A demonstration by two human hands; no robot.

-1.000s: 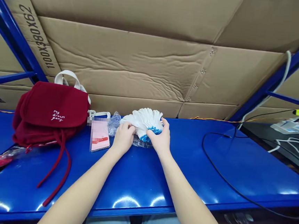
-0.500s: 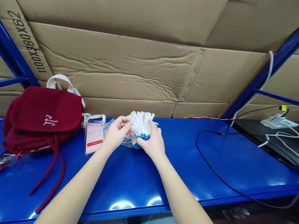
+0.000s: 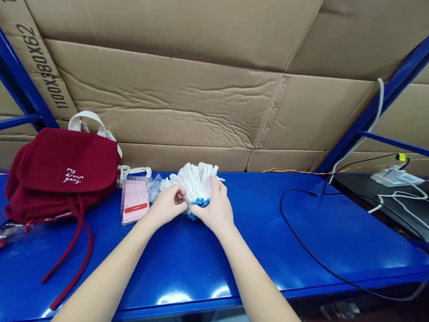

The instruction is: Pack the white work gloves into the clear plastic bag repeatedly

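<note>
Both hands are on a bundle of white knitted work gloves (image 3: 194,177) with blue cuff edges, near the back of the blue surface. My right hand (image 3: 220,206) grips the bundle's right side, thumb in front and fingers behind. On the left, my left hand (image 3: 169,204) has its fingers curled and pinched against the gloves by the cuffs; its fingertips are partly hidden. Crumpled clear plastic (image 3: 154,188) lies just left of the bundle. A phone (image 3: 135,201) with a pink screen sits beside my left hand.
A dark red backpack (image 3: 67,163) with hanging cords stands at left on the blue shelf (image 3: 190,269). Black cable (image 3: 315,252) loops across the right side. A white box (image 3: 397,176) with cables lies farther right. Cardboard (image 3: 168,92) walls the back.
The gloves have spread wider to the left. My left hand has moved slightly down and right towards the cuffs. Less of the clear plastic shows now. The right hand keeps its grip.
</note>
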